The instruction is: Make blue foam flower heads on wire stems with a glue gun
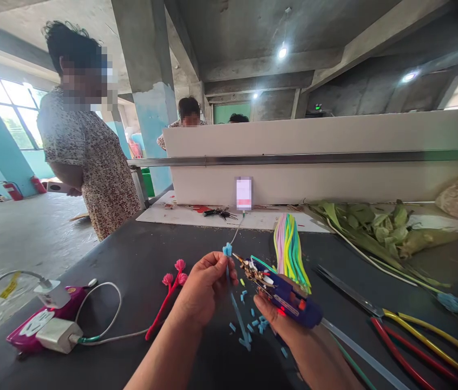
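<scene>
My left hand (208, 284) pinches a light-blue fuzzy stem with a small blue flower (228, 249) at its top, and the stem hangs down below the fingers. My right hand (283, 319) is wrapped round a dark-blue glue gun (292, 297) whose nozzle points at the flower, close beside it. A glue stick (359, 346) runs out of the gun's back end. Small blue cut pieces (259, 323) lie scattered on the table between my hands. Left of my left hand rests a pink stem with pink blossoms (168, 295).
Beyond the gun lies a bundle of coloured fuzzy stems (289, 249). Large scissors (379, 314) and green leaves (367, 233) are at right. A power strip (46, 319) with cables sits at left. A phone (244, 193) leans against the white partition (334, 184). A person (86, 146) stands at left.
</scene>
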The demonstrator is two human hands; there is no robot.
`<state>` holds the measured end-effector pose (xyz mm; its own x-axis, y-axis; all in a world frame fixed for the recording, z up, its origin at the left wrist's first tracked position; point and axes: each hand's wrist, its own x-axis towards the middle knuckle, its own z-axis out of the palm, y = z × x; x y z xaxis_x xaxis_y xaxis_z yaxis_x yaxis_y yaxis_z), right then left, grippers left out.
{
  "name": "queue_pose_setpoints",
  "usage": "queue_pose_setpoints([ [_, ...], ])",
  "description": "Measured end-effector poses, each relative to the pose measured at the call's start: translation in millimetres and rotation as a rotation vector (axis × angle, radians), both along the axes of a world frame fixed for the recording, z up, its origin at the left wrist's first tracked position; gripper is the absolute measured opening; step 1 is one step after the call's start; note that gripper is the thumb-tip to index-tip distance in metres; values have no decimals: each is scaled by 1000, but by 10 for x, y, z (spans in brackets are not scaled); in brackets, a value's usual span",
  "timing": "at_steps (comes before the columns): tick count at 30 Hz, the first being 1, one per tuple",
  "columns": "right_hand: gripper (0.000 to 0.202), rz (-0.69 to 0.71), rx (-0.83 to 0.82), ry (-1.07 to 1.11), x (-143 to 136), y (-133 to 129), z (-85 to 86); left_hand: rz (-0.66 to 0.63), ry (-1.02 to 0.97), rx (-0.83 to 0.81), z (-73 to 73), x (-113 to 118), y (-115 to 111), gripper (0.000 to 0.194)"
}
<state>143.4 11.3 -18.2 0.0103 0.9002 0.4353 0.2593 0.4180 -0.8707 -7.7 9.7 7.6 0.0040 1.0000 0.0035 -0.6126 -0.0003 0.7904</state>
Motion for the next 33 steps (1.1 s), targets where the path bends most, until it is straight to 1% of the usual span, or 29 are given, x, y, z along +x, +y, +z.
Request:
queue_pose_setpoints([
  [3,11,-27,14,-12,-6,1,-11,7,19,-16,1,1,-1,26],
  [7,12,-40,13,-30,2,-5,-15,48,63,45,-71,-21,27,23],
  [10,11,-59,20,-51,11,-5,-9,65,126,43,-116,-43,40,22],
  [16,13,-87,32,-65,5,-6,-5,53,101,-19,-86,-40,14,23],
  [20,13,-98,44,-83,-5,-5,-9,47,104,-25,-77,-34,12,23],
  [22,14,-82,49,-56,-6,-6,-5,42,105,-19,-77,-33,16,23],
  [27,19,-5,57,101,-9,-12,17,46,105,-28,-67,-24,3,24],
  [33,23,0,-6,110,-19,-31,31,49,126,-43,-77,-29,5,25],
])
